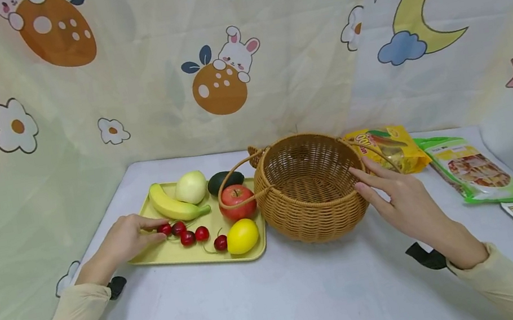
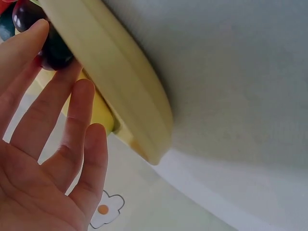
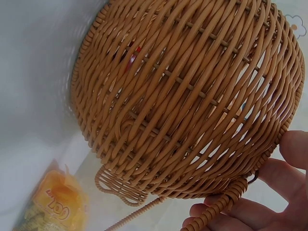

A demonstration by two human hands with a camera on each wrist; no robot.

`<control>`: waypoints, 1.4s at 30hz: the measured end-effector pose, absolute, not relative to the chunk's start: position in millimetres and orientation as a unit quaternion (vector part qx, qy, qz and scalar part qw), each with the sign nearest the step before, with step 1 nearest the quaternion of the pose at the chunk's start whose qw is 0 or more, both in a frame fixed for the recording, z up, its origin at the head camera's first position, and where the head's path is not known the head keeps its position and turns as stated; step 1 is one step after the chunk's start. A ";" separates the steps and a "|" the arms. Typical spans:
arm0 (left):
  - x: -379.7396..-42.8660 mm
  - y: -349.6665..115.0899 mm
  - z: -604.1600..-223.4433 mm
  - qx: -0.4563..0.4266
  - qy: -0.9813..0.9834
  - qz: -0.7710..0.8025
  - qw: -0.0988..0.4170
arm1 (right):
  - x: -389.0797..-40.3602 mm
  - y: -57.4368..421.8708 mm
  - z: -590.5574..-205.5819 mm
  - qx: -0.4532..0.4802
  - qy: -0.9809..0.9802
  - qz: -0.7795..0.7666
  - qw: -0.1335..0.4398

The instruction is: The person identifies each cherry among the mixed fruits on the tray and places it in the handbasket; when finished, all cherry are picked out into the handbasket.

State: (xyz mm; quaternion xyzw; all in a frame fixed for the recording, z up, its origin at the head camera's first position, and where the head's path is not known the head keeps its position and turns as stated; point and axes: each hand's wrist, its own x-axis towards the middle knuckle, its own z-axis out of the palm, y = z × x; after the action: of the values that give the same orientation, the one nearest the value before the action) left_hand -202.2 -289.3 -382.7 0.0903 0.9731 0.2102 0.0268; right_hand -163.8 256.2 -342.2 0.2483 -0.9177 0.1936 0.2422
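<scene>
The left hand [image 1: 128, 241] pinches a round red cherry [image 1: 164, 230], a pick-up seemingly wanting a lift next, while the right hand [image 1: 405, 199] grips a round brown wicker basket [image 1: 316, 222].

cherries [image 1: 188, 238]: five, glossy red, on tray [image 1: 159, 252] | basket [image 1: 316, 215]: brown wicker, upright, just beside tray

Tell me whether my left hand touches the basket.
Apart: the head view shows cherries and bare tray between left hand and basket.
</scene>
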 end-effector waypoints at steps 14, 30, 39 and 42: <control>-197.4 -295.5 -387.5 0.101 0.968 0.230 0.016 | -162.6 255.7 -343.3 0.249 -0.918 0.191 0.241; -166.4 -331.2 -367.1 0.074 0.963 0.258 -0.002 | -161.4 254.5 -342.0 0.252 -0.916 0.195 0.244; -162.0 -340.8 -334.6 0.066 0.966 0.248 0.018 | -161.2 254.7 -341.6 0.249 -0.917 0.191 0.247; -167.1 -335.8 -321.6 0.072 0.966 0.247 0.025 | -162.4 254.9 -341.0 0.250 -0.916 0.188 0.250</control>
State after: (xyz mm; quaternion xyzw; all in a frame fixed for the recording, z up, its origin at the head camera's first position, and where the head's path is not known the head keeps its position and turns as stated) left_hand -167.1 -335.8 -321.6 0.0723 0.9661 0.2467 0.0250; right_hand -162.4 254.9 -341.0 0.2498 -0.9165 0.1878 0.2498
